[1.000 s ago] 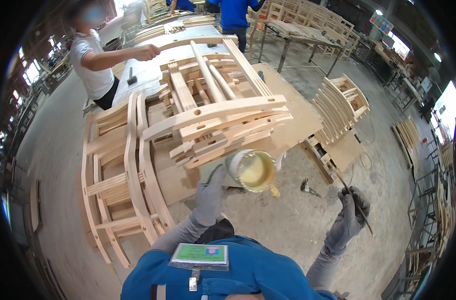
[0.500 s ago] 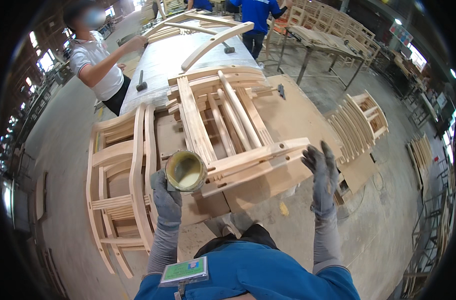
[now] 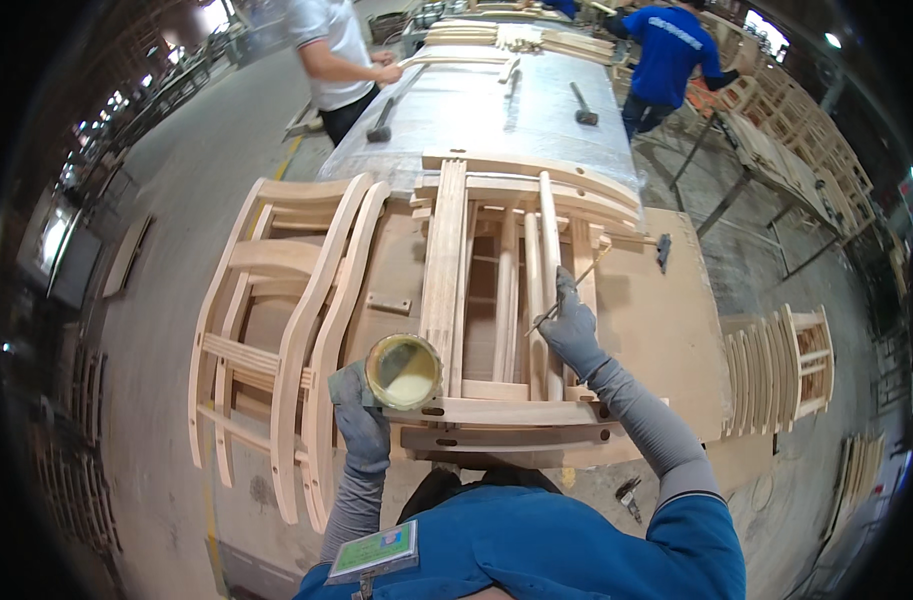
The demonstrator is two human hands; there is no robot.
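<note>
The left hand [image 3: 361, 420], in a grey glove, grips a round pot [image 3: 403, 371] of pale yellow glue at the near left edge of the wooden chair frame [image 3: 496, 300]. The right hand [image 3: 571, 325], gloved too, is closed around a thin brush stick [image 3: 566, 292] and rests on the frame's slats. More chair frames [image 3: 276, 330] lean on the left. A hammer [image 3: 583, 103] lies on the far table [image 3: 476, 110].

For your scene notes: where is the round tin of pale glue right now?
In the head view, the glue tin sits left of centre, held in the left hand beside the wooden chair frame on the workbench.
</note>
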